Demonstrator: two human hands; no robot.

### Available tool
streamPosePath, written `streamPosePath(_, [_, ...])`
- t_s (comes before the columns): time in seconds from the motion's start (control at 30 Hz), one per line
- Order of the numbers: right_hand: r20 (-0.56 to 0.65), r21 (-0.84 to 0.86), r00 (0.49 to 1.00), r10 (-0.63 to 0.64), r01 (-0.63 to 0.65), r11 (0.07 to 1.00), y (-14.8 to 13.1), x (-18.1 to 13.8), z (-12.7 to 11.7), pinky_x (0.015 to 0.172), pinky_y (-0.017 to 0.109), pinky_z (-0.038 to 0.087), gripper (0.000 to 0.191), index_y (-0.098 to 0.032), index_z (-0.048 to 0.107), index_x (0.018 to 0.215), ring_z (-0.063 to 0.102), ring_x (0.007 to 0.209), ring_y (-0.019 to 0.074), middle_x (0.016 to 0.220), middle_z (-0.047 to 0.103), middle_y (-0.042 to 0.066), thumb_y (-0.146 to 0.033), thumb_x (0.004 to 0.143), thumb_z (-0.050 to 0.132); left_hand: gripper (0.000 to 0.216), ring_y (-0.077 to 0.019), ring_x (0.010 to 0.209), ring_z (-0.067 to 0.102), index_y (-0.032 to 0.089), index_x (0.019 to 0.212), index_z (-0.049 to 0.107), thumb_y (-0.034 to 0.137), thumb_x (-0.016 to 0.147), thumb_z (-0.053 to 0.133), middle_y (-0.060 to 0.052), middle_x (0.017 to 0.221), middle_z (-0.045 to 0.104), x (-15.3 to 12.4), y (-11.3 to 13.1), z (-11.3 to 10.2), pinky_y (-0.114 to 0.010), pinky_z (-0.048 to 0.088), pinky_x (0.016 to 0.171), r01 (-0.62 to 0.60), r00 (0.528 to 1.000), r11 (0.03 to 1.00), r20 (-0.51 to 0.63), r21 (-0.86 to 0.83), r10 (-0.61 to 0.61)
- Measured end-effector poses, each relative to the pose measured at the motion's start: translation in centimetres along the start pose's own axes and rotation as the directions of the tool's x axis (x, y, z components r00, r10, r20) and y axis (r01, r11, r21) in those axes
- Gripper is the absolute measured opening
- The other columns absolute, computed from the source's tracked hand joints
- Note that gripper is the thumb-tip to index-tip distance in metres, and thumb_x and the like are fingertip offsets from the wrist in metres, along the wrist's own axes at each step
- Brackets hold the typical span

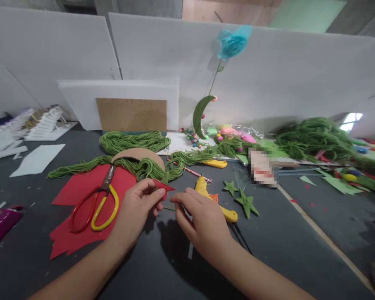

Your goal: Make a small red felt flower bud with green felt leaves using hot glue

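My left hand [140,200] pinches a small pointed piece of red paper [165,189] between thumb and fingers. Close beside its tip is my right hand [203,221], fingers curled together; what they grip, if anything, is hidden. A thin green strand [169,208] shows between the hands. Scissors [114,214] with one red and one yellow handle lie on red paper sheets [84,239] at the left. Behind my right hand rests a yellow glue gun [202,186], its cord running toward me. Two green stars, a larger one [246,203] and a smaller one [230,187], lie right of it.
Green yarn [134,141] is bundled around a curved cardboard piece [139,155]. A yellow cutter [217,163] lies behind the glue gun. A green crescent [200,116] and a blue flower [233,43] stand farther back. A purple object [1,225] sits at the left edge.
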State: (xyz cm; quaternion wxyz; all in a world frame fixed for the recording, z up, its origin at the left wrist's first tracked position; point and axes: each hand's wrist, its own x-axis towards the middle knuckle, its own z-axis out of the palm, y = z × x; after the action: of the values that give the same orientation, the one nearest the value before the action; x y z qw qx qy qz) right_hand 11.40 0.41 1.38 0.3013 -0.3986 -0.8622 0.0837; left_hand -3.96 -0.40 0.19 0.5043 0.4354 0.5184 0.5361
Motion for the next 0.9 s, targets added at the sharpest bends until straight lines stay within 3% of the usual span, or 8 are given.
streamPosePath(0.17, [-0.032,-0.056,0.991,-0.13,0.128,0.99,-0.2,-0.3,0.1,0.049,0.023,0.029,0.021,-0.016,0.064,0.082,0.047,0.049,0.0125,0.057,0.054,0.0,-0.014,0.086,0.043,0.015,-0.0069,0.045,0.046,0.018,0.065,0.052,0.026,0.075,0.06,0.006,0.05,0.053,0.0,0.2,0.2,-0.017,0.037,0.046,-0.001,1.0,1.0,-0.022,0.022,0.002])
streamPosePath(0.27, [-0.05,-0.015,0.989,-0.136,0.135,0.991,-0.3,-0.1,-0.2,0.051,0.022,0.031,0.019,-0.016,0.063,0.08,0.05,0.051,0.0116,0.058,0.058,0.001,-0.015,0.086,0.045,0.013,-0.0075,0.047,0.047,0.018,0.066,0.052,0.025,0.073,0.061,0.007,0.051,0.052,-0.2,0.6,0.4,-0.017,0.038,0.046,0.008,1.0,0.998,-0.031,0.06,-0.006])
streamPosePath(0.53, [0.049,0.107,0.999,-0.004,-0.002,0.994,0.5,1.0,-2.4,0.052,0.021,0.033,0.011,-0.017,0.062,0.082,0.048,0.049,0.0103,0.063,0.06,0.0,-0.018,0.083,0.05,0.008,-0.0074,0.046,0.046,0.016,0.069,0.057,0.023,0.074,0.058,0.006,0.051,0.05,-0.9,1.3,0.8,-0.018,0.037,0.046,0.019,0.995,0.978,0.091,0.207,-0.038])
streamPosePath(0.73, [0.046,0.122,0.994,0.104,-0.108,0.987,1.1,1.2,-2.5,0.051,0.021,0.033,0.008,-0.019,0.06,0.078,0.047,0.05,0.0104,0.06,0.057,-0.002,-0.019,0.081,0.053,0.01,-0.0064,0.044,0.048,0.016,0.07,0.058,0.026,0.074,0.061,0.006,0.054,0.052,-1.0,1.2,0.8,-0.017,0.039,0.042,0.134,0.97,0.988,0.192,0.082,-0.148])
streamPosePath(0.9, [-0.016,0.148,0.989,0.15,-0.146,0.978,0.9,1.2,-2.7,0.05,0.021,0.032,0.005,-0.018,0.059,0.074,0.044,0.049,0.0097,0.055,0.05,-0.004,-0.019,0.078,0.056,0.012,-0.0056,0.042,0.049,0.016,0.069,0.059,0.026,0.073,0.064,0.005,0.055,0.055,-1.0,1.1,0.7,-0.015,0.038,0.038,0.173,0.961,0.984,0.227,-0.035,-0.16])
